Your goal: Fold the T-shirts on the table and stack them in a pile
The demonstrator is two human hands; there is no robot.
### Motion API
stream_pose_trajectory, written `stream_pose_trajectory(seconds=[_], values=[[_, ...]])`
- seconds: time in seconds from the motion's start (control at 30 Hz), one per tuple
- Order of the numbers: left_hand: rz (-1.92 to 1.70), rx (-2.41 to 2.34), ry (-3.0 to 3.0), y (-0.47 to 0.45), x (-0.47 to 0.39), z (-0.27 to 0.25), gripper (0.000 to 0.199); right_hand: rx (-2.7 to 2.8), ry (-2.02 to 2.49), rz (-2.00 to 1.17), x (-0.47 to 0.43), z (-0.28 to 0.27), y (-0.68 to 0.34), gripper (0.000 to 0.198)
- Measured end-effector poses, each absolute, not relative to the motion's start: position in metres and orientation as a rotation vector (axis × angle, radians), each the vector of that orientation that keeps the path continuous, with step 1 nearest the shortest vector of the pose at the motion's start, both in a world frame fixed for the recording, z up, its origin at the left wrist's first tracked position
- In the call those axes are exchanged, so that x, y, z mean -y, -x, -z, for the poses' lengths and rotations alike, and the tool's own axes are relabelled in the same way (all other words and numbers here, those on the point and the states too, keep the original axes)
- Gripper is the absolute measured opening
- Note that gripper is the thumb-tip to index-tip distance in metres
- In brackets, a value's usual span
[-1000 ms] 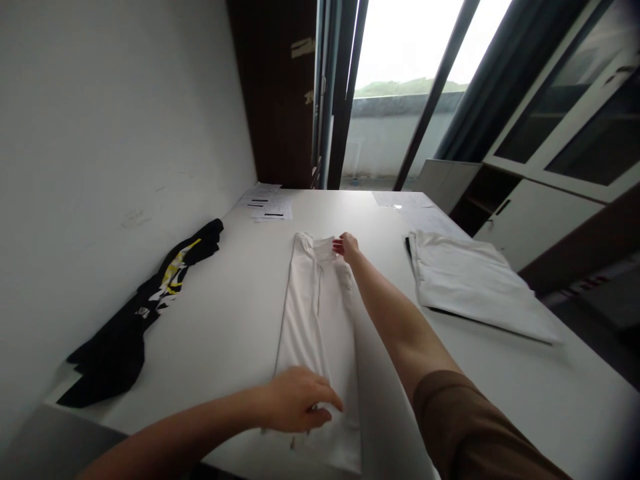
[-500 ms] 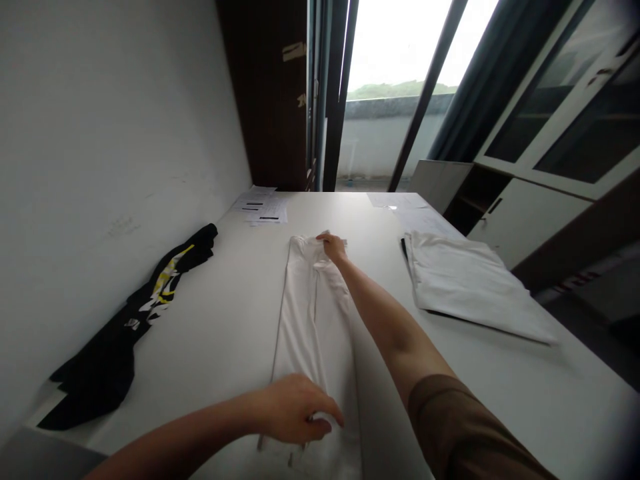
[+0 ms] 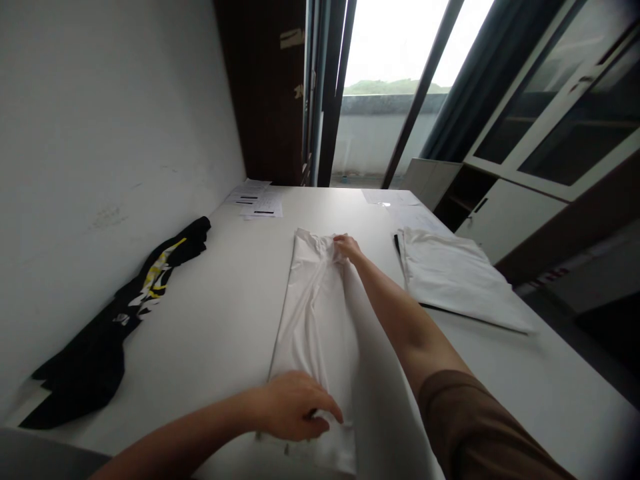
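A long white garment (image 3: 310, 300), folded lengthwise and wrinkled down its middle, lies on the white table (image 3: 230, 293) before me. At its far end my right hand (image 3: 349, 248) pinches the upper right corner. From there a greyish flap of the cloth (image 3: 387, 387) spreads toward my body, under my right forearm. My left hand (image 3: 297, 407) rests at the near end, knuckles up, its thumb and forefinger pinched against the cloth. The fabric between those fingertips is barely visible.
A crumpled black garment with a yellow and white print (image 3: 115, 327) lies along the left wall. Folded white cloth (image 3: 450, 267) with a dark layer beneath sits at right. Printed papers (image 3: 263, 203) lie at the far left corner. Glass-door cabinets (image 3: 540, 127) stand beyond on the right.
My right hand has shifted slightly right, pulling the garment's far end. A flap of cloth now spreads out on the right. My left hand stays nearly in place.
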State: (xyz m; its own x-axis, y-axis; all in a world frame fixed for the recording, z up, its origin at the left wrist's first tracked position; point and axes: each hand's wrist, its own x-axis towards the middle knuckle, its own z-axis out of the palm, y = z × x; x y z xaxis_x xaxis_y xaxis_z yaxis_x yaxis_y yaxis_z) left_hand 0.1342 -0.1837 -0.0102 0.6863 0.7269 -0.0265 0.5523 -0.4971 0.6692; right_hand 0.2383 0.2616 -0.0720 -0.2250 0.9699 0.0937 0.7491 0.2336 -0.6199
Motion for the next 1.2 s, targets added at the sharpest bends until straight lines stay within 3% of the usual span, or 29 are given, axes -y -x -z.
stream_pose_trajectory(seconds=[0.27,0.5,0.67,0.83,1.0,1.2], values=[[-0.384,-0.684,-2.022,-0.127,0.177,0.002,0.043,2.071,1.509,-0.515,-0.262,0.071,-0.241,0.049],[-0.342,-0.604,-1.906,-0.12,0.17,0.008,0.043,2.084,1.578,-0.56,-0.27,0.08,-0.249,0.049],[-0.245,-0.691,-1.88,-0.118,0.166,0.0,0.077,2.107,1.602,-0.564,-0.27,0.083,-0.252,0.046],[-0.389,-1.258,-2.27,-0.122,0.152,0.004,0.045,2.153,1.612,-0.501,-0.266,0.08,-0.249,0.043],[-0.286,-1.279,-2.501,-0.12,0.149,0.031,0.068,2.191,1.674,-0.431,-0.254,0.079,-0.25,0.05],[-0.22,-1.15,-2.558,-0.122,0.157,0.038,0.074,2.29,1.732,-0.403,-0.246,0.069,-0.233,0.044]])
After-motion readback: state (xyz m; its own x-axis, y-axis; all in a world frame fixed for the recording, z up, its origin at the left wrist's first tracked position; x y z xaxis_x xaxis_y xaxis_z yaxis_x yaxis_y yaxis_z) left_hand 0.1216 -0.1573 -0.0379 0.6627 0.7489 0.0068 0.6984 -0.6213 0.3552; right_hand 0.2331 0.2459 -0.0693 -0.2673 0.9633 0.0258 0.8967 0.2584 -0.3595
